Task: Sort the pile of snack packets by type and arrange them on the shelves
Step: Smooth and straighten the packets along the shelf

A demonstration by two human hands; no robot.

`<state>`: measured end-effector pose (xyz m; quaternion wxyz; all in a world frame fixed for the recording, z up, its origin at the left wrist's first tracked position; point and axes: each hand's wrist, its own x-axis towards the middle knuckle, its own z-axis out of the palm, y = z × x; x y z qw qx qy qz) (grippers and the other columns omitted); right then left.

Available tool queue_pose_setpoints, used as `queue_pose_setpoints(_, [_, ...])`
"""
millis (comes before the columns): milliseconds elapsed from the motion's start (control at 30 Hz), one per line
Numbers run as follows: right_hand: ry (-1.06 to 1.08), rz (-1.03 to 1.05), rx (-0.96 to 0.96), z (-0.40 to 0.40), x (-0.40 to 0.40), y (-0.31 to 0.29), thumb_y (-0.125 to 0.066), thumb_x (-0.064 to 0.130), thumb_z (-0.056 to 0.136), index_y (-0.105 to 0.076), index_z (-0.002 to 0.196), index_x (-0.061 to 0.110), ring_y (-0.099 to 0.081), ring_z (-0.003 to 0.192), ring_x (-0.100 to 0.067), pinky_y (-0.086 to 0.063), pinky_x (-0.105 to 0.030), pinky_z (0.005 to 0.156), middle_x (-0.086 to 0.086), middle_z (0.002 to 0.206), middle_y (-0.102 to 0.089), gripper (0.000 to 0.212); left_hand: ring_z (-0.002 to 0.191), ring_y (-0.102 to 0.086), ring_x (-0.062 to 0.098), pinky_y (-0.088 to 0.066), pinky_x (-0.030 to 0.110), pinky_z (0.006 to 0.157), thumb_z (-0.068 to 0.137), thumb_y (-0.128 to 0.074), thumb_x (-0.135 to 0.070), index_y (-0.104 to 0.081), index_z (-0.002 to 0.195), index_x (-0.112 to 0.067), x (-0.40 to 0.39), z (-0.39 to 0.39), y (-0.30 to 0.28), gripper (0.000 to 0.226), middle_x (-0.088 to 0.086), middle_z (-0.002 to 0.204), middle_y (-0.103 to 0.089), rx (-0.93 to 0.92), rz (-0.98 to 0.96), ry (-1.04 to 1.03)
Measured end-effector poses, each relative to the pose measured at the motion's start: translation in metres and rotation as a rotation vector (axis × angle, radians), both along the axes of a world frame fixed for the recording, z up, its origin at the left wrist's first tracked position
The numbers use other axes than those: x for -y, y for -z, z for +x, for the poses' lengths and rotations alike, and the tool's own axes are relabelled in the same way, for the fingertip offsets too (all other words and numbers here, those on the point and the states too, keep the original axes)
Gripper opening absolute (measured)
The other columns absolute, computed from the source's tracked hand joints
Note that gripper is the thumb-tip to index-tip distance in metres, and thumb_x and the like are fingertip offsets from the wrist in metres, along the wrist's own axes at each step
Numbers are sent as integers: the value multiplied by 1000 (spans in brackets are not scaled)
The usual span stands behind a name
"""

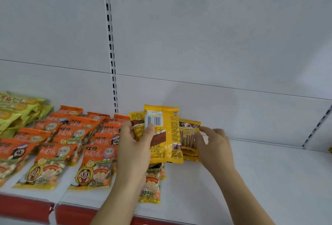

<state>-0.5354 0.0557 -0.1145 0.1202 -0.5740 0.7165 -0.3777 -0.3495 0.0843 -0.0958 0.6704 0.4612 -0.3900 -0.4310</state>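
Observation:
My left hand [133, 145] grips a small bunch of yellow wafer-roll packets [167, 135], backs facing me, held just above the white shelf [260, 174]. My right hand [214, 144] touches the right edge of another yellow wafer-roll packet [189, 135] that lies face up on the shelf behind the held ones. Several orange snack packets [68, 144] lie in rows on the shelf to the left. One more orange packet [150, 185] lies partly hidden under my left wrist.
Green-yellow biscuit packets [14, 111] are stacked at the far left. The shelf has a red front strip [25, 208]. A slotted upright [111, 45] runs up the white back panel. Bare shelf stretches to the right of my right hand.

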Motion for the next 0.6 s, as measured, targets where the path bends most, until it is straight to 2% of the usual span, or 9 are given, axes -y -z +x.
queue_pose_setpoints(67, [-69,-104,154,12,-18,-15,-56,46,96,-73,106,29,-61,96,-12,-47,-28,79,4,103,-65,27,107,-73,15,-61,50,91,90,-78,-32,-56,136,-29,2,-5,1,52,-9,121,-73,-18,-1,27])
queue_pose_setpoints(133, [-208,4,272,22,-33,-26,-60,55,91,-71,85,19,-64,74,-9,-51,-26,66,4,79,-69,38,93,-77,16,-64,50,80,88,-80,-25,-61,126,-29,4,-12,3,43,-8,108,-77,-30,0,59])
queue_pose_setpoints(200, [-235,35,392,23,-44,-32,-68,53,86,-71,85,18,-69,70,-8,-59,-33,70,8,75,-73,35,89,-76,8,-64,45,76,93,-75,-26,-62,114,-37,4,-17,7,27,-11,103,-76,-9,-3,53])
queue_pose_setpoints(300, [-66,-189,539,8,-51,-37,-75,39,85,-68,88,28,-69,71,-10,-61,-42,72,11,76,-73,14,89,-68,-6,-56,33,80,103,-61,-30,-57,106,-49,4,-20,9,19,-20,106,-68,91,16,5])
queue_pose_setpoints(367, [17,-423,346,4,-54,-36,-77,31,86,-65,87,32,-65,74,-10,-56,-29,71,12,79,-69,12,87,-71,-2,-56,31,76,105,-58,-28,-59,113,-41,4,-22,10,16,-14,107,-73,101,19,13])
queue_pose_setpoints(433, [-21,-625,-44,10,-54,-27,-77,31,86,-70,92,34,-60,89,-15,-46,-23,76,14,94,-66,10,90,-74,6,-58,36,77,106,-55,-30,-63,116,-36,2,-29,6,15,-11,103,-76,70,37,66])
queue_pose_setpoints(500, [-109,-658,-264,20,-54,-10,-64,42,93,-74,108,31,-57,106,-23,-47,-35,84,4,116,-63,22,90,-76,16,-58,38,70,108,-48,-32,-68,115,-28,-3,-38,-2,21,-1,104,-78,-65,66,180])
queue_pose_setpoints(567, [-170,-583,-240,25,-56,1,-47,48,100,-70,123,30,-52,121,-26,-48,-46,92,-1,133,-56,37,93,-76,18,-55,36,68,108,-42,-41,-70,117,-23,-2,-41,-4,35,5,108,-78,-154,100,248])
queue_pose_setpoints(600, [-182,-556,-220,25,-56,3,-43,47,102,-68,127,31,-49,126,-26,-47,-48,95,-2,138,-52,39,99,-76,19,-56,37,74,107,-39,-51,-70,121,-24,-1,-41,-5,44,5,112,-78,-187,118,281])
